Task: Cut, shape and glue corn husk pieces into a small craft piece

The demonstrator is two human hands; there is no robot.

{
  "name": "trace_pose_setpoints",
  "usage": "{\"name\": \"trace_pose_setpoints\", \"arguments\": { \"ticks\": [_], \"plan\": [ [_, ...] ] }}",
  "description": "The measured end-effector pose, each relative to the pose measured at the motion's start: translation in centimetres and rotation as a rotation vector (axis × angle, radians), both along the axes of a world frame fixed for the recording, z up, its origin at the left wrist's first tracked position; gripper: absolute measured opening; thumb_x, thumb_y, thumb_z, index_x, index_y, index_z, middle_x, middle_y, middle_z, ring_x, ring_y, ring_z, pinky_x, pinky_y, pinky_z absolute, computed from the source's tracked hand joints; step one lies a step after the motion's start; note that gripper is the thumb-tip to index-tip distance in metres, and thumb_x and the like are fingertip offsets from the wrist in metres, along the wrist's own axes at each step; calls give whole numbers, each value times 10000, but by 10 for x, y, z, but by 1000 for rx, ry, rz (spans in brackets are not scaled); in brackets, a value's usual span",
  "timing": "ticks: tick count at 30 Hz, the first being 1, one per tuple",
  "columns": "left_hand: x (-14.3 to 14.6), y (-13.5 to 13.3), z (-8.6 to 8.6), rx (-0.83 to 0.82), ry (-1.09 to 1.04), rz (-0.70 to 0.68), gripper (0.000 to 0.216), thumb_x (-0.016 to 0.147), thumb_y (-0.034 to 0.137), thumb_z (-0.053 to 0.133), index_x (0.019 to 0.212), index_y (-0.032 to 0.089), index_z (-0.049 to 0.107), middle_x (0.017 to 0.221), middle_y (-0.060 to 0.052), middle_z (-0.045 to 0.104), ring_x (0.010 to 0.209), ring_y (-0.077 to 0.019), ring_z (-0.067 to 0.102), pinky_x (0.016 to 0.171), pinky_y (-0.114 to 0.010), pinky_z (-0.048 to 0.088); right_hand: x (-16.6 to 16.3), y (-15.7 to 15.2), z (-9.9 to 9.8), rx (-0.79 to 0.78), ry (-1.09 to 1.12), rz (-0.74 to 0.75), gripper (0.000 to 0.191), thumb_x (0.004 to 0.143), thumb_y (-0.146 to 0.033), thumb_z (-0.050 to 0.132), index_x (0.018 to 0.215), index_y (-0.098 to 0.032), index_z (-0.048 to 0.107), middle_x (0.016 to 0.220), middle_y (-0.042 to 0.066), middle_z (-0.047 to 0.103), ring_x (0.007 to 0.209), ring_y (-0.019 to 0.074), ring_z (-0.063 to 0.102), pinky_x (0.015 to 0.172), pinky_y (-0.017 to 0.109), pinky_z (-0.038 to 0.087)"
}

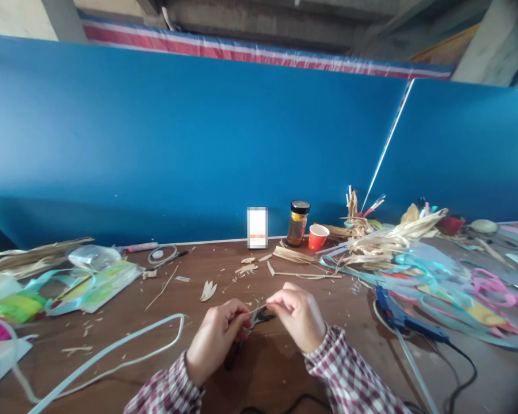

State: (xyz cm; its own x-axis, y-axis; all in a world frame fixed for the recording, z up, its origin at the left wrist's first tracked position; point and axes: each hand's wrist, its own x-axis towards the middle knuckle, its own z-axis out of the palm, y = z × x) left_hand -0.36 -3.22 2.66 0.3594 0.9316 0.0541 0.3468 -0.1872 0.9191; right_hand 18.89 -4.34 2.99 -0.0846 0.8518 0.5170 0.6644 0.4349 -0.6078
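Between my two hands stretches a thin pale strip (259,309), like a piece of dried husk or straw. My left hand (219,334) pinches its left end, fingers closed. At its other end, my right hand (297,315) grips it between thumb and fingertips. Just beneath the strip lies a dark-handled cutting tool, perhaps scissors or pliers (265,315), partly hidden by my hands. Beyond them, cut husk pieces (208,291) and small scraps (247,268) are scattered on the brown table (267,374).
A blue glue gun (408,316) with a black cord lies at right, near pink scissors (492,290) and a heap of dried husks (384,241). At the back stand a lidded jar (297,224) and a red paper cup (318,237). White tubing (125,345) loops at left.
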Motion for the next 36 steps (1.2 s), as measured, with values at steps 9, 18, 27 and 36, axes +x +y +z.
{"name": "trace_pose_setpoints", "arguments": {
  "ticks": [9,18,27,36],
  "plan": [
    [3,3,-4,-548,-381,-99,275,709,399,675,713,127,634,721,-19,618,659,-102,559,635,-226,470,1,3,-2,-42,36,4,82,814,-242,619,749,-209,656,648,-23,489,560,109,464,548,227,374],
    [3,4,0,-699,-536,-44,295,615,330,781,763,103,665,612,24,557,467,-24,465,475,-141,383,-4,-1,2,82,84,-22,96,826,-203,586,750,-205,646,738,14,541,669,136,528,636,247,434],
    [7,0,-2,-569,-694,-31,225,674,311,747,729,126,632,664,14,557,543,-45,480,551,-168,418,-13,-4,-1,131,129,-84,90,819,-161,550,758,-186,611,755,24,530,669,144,526,628,260,429],
    [27,-13,-18,-82,-504,78,191,792,328,616,735,147,628,648,13,540,612,-88,466,594,-197,399,-33,-9,-7,-65,276,38,91,824,-170,543,738,-169,574,731,5,520,619,116,502,560,222,399]
  ]
}}
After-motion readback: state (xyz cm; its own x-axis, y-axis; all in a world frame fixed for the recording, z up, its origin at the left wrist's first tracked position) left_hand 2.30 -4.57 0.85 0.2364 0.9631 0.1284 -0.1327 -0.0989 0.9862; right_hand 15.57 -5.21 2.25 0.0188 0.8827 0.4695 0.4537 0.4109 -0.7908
